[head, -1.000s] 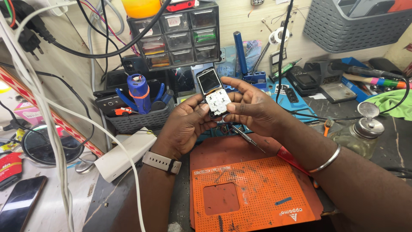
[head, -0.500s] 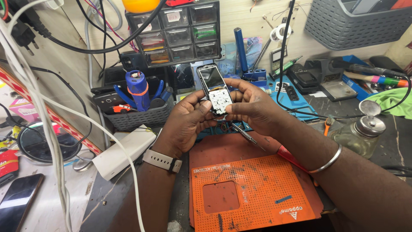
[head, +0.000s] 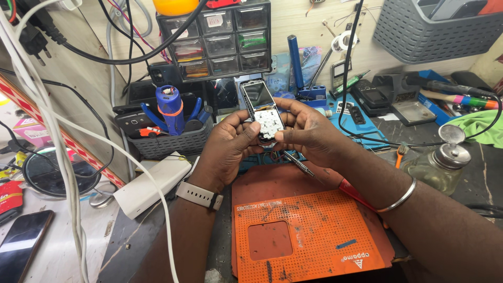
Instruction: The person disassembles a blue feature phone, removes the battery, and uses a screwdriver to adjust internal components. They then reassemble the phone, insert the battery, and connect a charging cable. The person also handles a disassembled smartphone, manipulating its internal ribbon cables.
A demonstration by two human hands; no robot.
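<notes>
Grey opened keypad phone with bare white button board (head: 264, 112), front cover off and not refitted, grasped by left hand (head: 230, 147) and right hand (head: 309, 131) above orange perforated work mat (head: 309, 230).

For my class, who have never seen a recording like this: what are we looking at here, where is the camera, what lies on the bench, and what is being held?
There is no machine here, just a person working with two bare hands. The camera sits on the person's head and looks down, so you see the bench as they do.

Both the left hand, with a pale wristwatch, and the right hand, with a thin metal bangle, hold a small opened keypad phone above the bench. Its screen is at the top and the white key layer is exposed.

Under the hands lies an orange work mat. A screwdriver rests at its upper edge. Behind stand a small drawer cabinet and a dark basket of tools. To the right is a glass bottle with a metal top; to the left, a white box and hanging cables.
</notes>
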